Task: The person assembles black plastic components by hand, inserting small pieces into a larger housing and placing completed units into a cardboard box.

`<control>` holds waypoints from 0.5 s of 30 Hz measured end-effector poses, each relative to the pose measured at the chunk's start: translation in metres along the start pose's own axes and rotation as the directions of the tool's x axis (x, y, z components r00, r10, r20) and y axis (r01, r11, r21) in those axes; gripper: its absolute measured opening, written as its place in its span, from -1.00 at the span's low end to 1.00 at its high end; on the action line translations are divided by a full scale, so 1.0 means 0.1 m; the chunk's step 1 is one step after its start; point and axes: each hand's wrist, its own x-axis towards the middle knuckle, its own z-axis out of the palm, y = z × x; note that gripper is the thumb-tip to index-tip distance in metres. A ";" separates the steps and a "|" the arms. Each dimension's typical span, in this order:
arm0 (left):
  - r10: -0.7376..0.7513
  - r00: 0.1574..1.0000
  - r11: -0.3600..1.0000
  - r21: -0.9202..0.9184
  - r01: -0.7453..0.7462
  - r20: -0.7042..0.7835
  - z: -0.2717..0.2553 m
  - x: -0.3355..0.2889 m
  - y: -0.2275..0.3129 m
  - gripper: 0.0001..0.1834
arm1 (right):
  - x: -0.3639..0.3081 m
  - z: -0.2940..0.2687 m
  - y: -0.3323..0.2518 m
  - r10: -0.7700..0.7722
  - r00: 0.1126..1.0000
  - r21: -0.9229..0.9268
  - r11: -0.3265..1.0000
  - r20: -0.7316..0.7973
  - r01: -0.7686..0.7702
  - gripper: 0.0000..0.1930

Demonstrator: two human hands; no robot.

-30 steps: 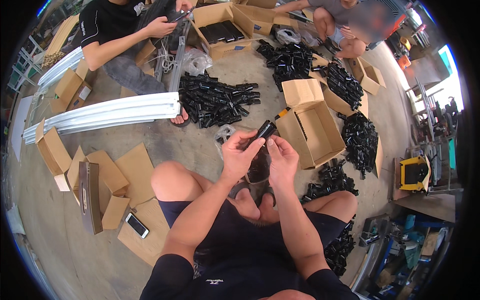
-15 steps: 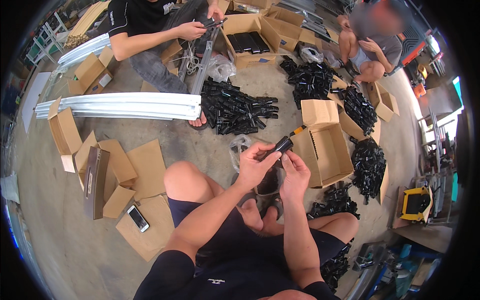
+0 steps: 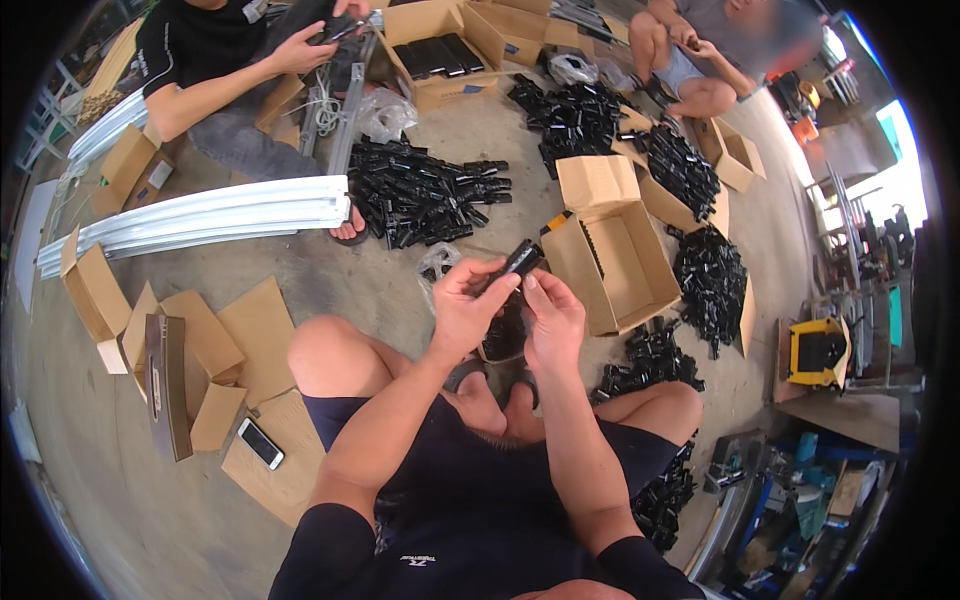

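Note:
Above my crossed legs, both hands hold a short, shiny black tube-like part [image 3: 522, 260]. My left hand [image 3: 468, 308] grips its near left end between thumb and fingers. My right hand [image 3: 553, 315] is closed against its lower right side, thumb and fingertips pinched there; whether a smaller piece sits in them cannot be made out. The part tilts up and away to the right. Below my hands is an opening with dark contents [image 3: 503, 335], partly hidden by my wrists. An open cardboard box [image 3: 640, 268] stands just right of my hands, with a yellow-and-black item [image 3: 556, 222] at its left edge.
Heaps of black parts [image 3: 430, 195] lie ahead and along the right [image 3: 710, 290]. White metal profiles [image 3: 200, 222] extend left. A phone [image 3: 261, 443] rests on flat cardboard by my left knee. Two people sit opposite, one handling a dark piece [image 3: 340, 32].
The view has shifted, so the surroundings sit further left and higher. The black part points more upright in my hands. The person at far right has brought both hands together.

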 end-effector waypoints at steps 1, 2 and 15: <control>0.011 1.000 1.000 -0.002 -0.011 -0.006 0.00 -0.01 -0.03 -0.82 | -0.01 -0.03 0.01 -0.003 1.000 -0.011 1.000 0.008 0.004 -0.84; 0.030 0.999 1.000 -0.003 -0.030 -0.012 0.01 0.00 -0.03 -0.80 | -0.01 -0.03 0.01 -0.017 1.000 -0.020 1.000 0.006 0.017 -0.84; -0.009 1.000 0.999 -0.050 0.009 0.006 0.00 -0.03 -0.01 -0.81 | -0.07 -0.02 -0.03 0.016 1.000 -0.013 1.000 0.026 -0.016 -0.84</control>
